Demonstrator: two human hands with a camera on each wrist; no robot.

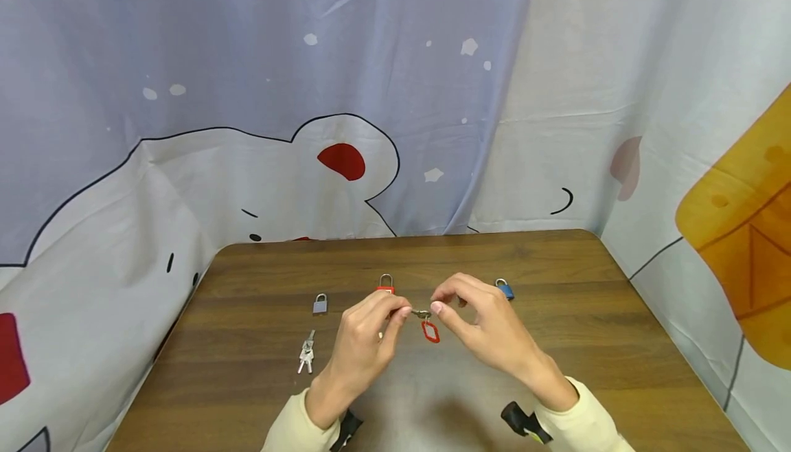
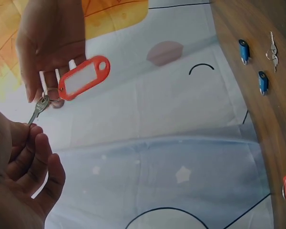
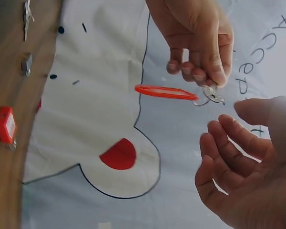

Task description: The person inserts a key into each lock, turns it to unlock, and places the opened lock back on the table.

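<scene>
My left hand (image 1: 369, 334) pinches a small silver key (image 2: 39, 109) between thumb and forefinger, above the table. A thin ring through the key's head carries a red-framed key tag (image 1: 430, 332) that dangles below it. Beside the key's head is my right hand (image 1: 488, 321), its fingers bent loosely and its thumb apart from them. In the right wrist view a gap shows between the right fingertips (image 3: 225, 119) and the key, and nothing is held there.
Left of the hands lie a grey padlock (image 1: 319, 304) and a bunch of keys (image 1: 306, 354). A red padlock (image 1: 386, 286) stands partly hidden behind the left hand. Two blue padlocks (image 2: 243, 51) and more keys (image 2: 273, 50) show in the left wrist view. A printed curtain (image 1: 278, 184) borders the table.
</scene>
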